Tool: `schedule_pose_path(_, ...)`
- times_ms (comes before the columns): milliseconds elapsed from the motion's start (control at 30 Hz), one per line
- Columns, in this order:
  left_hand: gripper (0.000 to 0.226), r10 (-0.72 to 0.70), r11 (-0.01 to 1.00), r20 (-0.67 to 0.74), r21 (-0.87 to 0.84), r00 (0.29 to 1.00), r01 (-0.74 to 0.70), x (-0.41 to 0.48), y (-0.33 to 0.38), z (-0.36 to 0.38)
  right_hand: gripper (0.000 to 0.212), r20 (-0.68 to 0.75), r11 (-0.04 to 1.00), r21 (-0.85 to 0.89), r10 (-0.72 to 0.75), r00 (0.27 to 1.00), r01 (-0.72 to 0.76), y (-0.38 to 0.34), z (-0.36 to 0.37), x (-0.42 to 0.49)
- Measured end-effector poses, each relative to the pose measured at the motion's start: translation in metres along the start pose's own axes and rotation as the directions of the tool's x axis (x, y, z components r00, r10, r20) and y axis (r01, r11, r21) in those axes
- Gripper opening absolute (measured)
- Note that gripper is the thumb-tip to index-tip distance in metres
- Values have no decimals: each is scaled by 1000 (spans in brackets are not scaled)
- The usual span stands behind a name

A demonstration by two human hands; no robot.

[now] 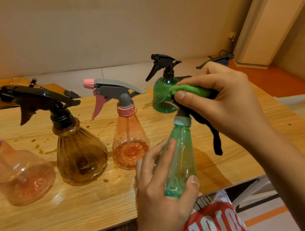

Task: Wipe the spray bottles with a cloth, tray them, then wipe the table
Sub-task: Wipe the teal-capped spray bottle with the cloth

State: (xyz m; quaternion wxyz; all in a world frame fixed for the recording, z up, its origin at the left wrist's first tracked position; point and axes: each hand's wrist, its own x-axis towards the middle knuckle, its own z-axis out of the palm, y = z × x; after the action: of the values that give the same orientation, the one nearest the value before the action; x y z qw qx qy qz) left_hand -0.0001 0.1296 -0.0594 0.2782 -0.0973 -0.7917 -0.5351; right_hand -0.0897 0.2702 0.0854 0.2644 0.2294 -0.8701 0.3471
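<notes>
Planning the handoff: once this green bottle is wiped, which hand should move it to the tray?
Probably the left hand: it already grips the green bottle. The right hand holds the cloth, though the tray lies on its side.

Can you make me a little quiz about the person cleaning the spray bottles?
1. True or false: the left hand grips the slim green bottle by its body, lifted off the table.
2. What does the right hand hold against that bottle's top? A) a green cloth B) a sponge C) a paper towel
3. How many spray bottles stand on the wooden table?

Key
1. True.
2. A.
3. Four: the wide pink bottle, the brown bottle, the cone-shaped pink bottle and the round green bottle.
</notes>
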Motion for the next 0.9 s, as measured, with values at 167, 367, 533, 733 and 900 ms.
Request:
schedule_pose_path(167,69,2,1000,-11,-14,1000,-2,-1,-2,-1,25,30,995,-53,-80,996,82,-7,8,-5)
schedule_pose_path(367,69,31,999,-1,18,1000,-31,0,-1,1,22,-15,997,-72,-10,1000,9,-5,1,1)
schedule_pose_path(533,74,90,994,13,63,996,-90,-1,1,3,29,269,992,-123,44,962,-10,-19,-17,17)
schedule_pose_path(733,72,32,999,-13,6,999,-32,0,-2,2,26,331,990,-128,-17,944,63,-19,-15,27)
schedule_pose_path(900,71,-108,983,23,-146,994,110,1,-1,-4,27,152,979,-100,-158,976,175,5,4,-16)
